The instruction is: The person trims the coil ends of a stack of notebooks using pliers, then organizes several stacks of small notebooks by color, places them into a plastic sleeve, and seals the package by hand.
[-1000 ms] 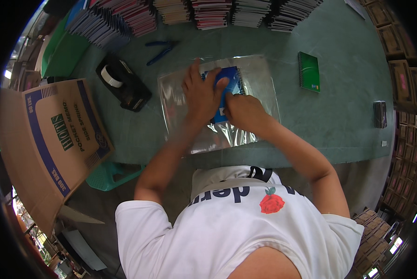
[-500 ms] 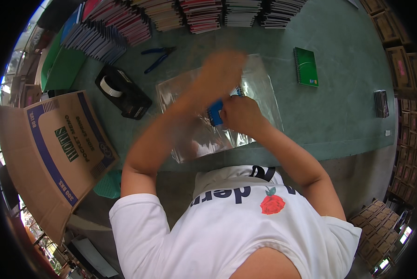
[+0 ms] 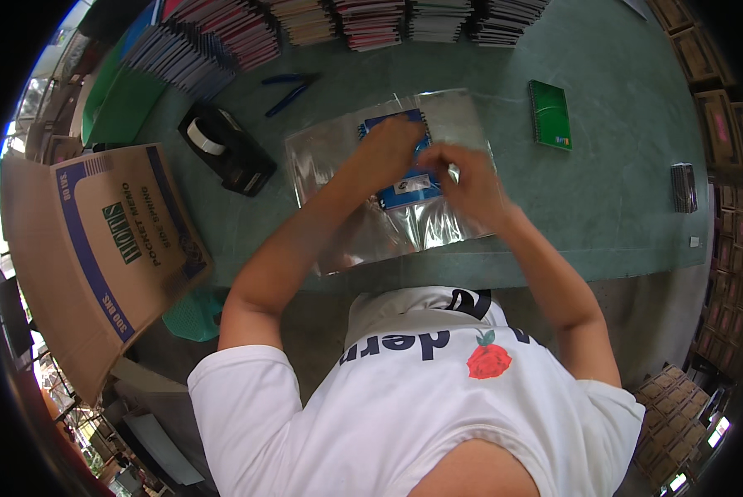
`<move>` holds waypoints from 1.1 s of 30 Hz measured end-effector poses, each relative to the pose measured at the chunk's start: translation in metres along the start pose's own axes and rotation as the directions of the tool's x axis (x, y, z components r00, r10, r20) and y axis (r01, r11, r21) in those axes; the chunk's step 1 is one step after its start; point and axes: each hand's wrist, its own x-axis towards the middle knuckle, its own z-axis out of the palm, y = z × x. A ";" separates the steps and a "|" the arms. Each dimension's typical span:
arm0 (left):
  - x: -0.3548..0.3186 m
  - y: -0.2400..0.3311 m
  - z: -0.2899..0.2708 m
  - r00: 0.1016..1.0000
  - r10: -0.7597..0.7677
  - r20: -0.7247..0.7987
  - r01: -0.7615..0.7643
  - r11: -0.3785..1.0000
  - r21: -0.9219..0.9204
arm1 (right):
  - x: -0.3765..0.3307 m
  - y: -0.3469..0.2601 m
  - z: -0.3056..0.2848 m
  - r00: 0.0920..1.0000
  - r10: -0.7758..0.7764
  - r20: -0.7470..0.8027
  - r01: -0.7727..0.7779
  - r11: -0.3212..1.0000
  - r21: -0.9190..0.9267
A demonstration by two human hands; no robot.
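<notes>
at mid-table, the left hand [image 3: 392, 145] lies flat, fingers spread, on a blue spiral notebook [image 3: 405, 178] inside a clear plastic sleeve [image 3: 371, 224]; the right hand [image 3: 463, 178] pinches the sleeve's film beside it. the bagging step looks to be in hand, and next the film likely needs smoothing and closing with the tape dispenser [image 3: 226, 149] nearby. half a second ago the left arm was a raised blur; now it is down on the notebook.
</notes>
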 end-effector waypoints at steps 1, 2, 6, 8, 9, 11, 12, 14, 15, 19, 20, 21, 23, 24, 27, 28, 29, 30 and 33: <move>-0.003 -0.006 0.002 0.998 0.029 -0.047 -0.031 0.999 -0.045 | 0.006 0.008 0.001 0.990 0.016 -0.138 -0.028 0.996 -0.083; -0.005 -0.014 0.003 0.993 0.055 -0.106 -0.064 0.994 -0.087 | 0.014 0.015 0.000 0.963 0.016 -0.269 -0.064 0.984 -0.168; -0.030 -0.042 0.011 0.801 -0.296 -0.521 0.215 0.954 -0.211 | 0.039 0.039 -0.005 0.798 -0.117 -0.592 -0.222 0.856 -0.467; -0.052 -0.043 0.016 0.644 -0.410 -0.645 0.458 0.883 -0.104 | 0.044 0.043 -0.007 0.851 -0.112 -0.513 -0.229 0.801 -0.554; -0.065 -0.040 0.023 0.694 -0.501 -0.517 0.533 0.840 -0.099 | 0.045 0.045 -0.010 0.873 -0.107 -0.477 -0.233 0.767 -0.598; -0.103 -0.037 0.039 0.762 -0.529 -0.372 0.555 0.831 -0.045 | 0.044 0.047 -0.013 0.882 -0.131 -0.452 -0.232 0.716 -0.659; -0.125 -0.040 0.045 0.808 -0.469 -0.357 0.498 0.867 -0.011 | 0.042 0.048 -0.013 0.885 -0.139 -0.444 -0.235 0.691 -0.684; -0.156 -0.046 0.051 0.790 -0.519 -0.326 0.517 0.850 -0.101 | 0.040 0.048 -0.018 0.908 -0.092 -0.408 -0.244 0.675 -0.697; -0.164 -0.048 0.055 0.781 -0.542 -0.308 0.524 0.839 -0.146 | 0.039 0.047 -0.021 0.909 -0.099 -0.406 -0.238 0.676 -0.698; -0.121 -0.035 0.045 0.501 -0.793 -0.347 0.495 0.591 -0.637 | 0.042 0.042 -0.031 0.925 -0.105 -0.365 -0.203 0.677 -0.708; -0.104 -0.040 0.046 0.489 -0.804 -0.339 0.538 0.583 -0.609 | 0.042 0.041 -0.033 0.932 -0.101 -0.349 -0.195 0.671 -0.715; -0.093 -0.043 0.045 0.476 -0.815 -0.330 0.580 0.573 -0.579 | 0.043 0.042 -0.033 0.933 -0.113 -0.341 -0.180 0.673 -0.718; -0.086 -0.048 0.035 0.436 -0.825 -0.359 0.482 0.551 -0.681 | 0.044 0.046 -0.036 0.932 -0.135 -0.335 -0.161 0.676 -0.719; -0.084 -0.048 0.032 0.415 -0.831 -0.371 0.428 0.538 -0.726 | 0.044 0.046 -0.039 0.929 -0.142 -0.343 -0.163 0.674 -0.720; -0.073 -0.037 0.042 0.500 -0.567 -0.654 0.635 0.754 -0.168 | 0.045 0.049 -0.035 0.922 -0.146 -0.359 -0.164 0.692 -0.703; -0.074 -0.036 0.042 0.564 -0.635 -0.527 0.653 0.734 -0.187 | 0.045 0.048 -0.036 0.920 -0.144 -0.364 -0.166 0.698 -0.696; -0.079 -0.035 0.043 0.614 -0.688 -0.387 0.672 0.713 -0.201 | 0.044 0.049 -0.037 0.918 -0.142 -0.369 -0.168 0.704 -0.690; -0.085 -0.033 0.044 0.648 -0.724 -0.236 0.693 0.689 -0.210 | 0.044 0.052 -0.038 0.920 -0.156 -0.359 -0.154 0.699 -0.698; -0.132 -0.035 0.064 0.705 -0.620 -0.344 0.645 0.762 -0.052 | 0.042 0.062 -0.043 0.931 -0.176 -0.321 -0.116 0.689 -0.715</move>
